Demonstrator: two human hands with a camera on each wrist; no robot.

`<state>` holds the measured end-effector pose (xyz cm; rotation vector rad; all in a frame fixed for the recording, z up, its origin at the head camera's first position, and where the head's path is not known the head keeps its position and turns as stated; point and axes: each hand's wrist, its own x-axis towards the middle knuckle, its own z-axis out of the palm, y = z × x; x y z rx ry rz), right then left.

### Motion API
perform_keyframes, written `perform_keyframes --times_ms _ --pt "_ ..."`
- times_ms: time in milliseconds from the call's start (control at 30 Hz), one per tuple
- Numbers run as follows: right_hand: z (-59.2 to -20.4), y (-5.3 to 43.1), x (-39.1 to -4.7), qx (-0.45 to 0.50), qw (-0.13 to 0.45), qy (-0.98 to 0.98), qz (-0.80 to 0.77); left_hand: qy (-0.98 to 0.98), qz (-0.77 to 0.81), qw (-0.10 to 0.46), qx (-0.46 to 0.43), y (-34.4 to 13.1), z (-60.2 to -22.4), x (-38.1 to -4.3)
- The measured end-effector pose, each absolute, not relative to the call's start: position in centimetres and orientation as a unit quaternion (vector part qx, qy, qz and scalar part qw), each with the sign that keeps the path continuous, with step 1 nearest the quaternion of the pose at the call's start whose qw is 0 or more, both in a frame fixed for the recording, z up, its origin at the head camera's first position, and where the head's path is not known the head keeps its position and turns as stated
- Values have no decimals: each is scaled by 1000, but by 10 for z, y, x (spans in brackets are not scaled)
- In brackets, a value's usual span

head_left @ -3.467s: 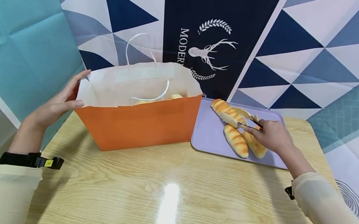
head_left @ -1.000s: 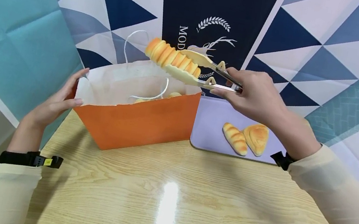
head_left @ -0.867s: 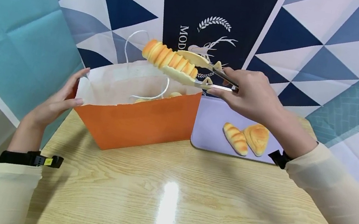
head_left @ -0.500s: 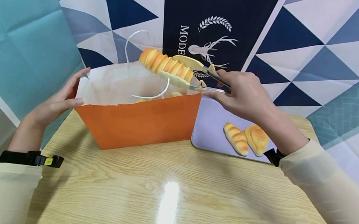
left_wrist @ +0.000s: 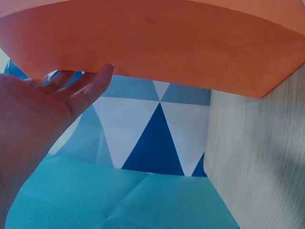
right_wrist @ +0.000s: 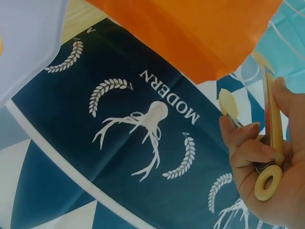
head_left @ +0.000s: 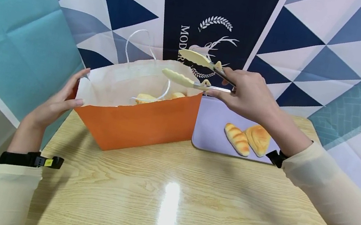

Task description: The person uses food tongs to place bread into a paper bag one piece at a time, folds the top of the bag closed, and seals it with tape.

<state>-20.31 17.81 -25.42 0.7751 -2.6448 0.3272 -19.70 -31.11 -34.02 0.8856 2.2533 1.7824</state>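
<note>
An orange paper bag (head_left: 143,124) with a white lining and white string handles stands on the table, its top gaping. My left hand (head_left: 56,99) presses against the bag's left end, thumb near the front corner and fingers toward the back corner; the left wrist view shows them nearly straight. Inside the bag, a pale bread roll (head_left: 145,98) shows near the front rim, with another bread piece (head_left: 178,95) to its right. Above the bag's right part, my right hand (head_left: 245,93) grips a pair of tongs (head_left: 214,88) whose cream tips stand apart with nothing between them.
To the bag's right lies a lilac tray (head_left: 211,121) carrying a long striped bread roll (head_left: 237,139) and a triangular pastry (head_left: 257,139). The wooden table (head_left: 125,194) reaches toward me. A patterned cloth wall (head_left: 126,5) rises close behind the bag.
The tongs lifted a ridged bread roll off the tray and carried it left over the bag. They have since parted, and the roll has left them; more bread shows inside the bag.
</note>
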Motion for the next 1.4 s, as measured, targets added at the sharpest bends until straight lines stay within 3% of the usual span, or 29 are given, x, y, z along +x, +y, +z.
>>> perform_keyframes --times_ms 600,900,1400 --pt "-264 253 -184 178 177 -960 121 731 601 71 316 -314 -343 -196" --pt "-314 290 -165 159 158 -968 116 728 602 71 321 -311 -342 -196" --pt "-389 312 -147 151 109 -975 118 741 595 70 303 -313 -342 -195"
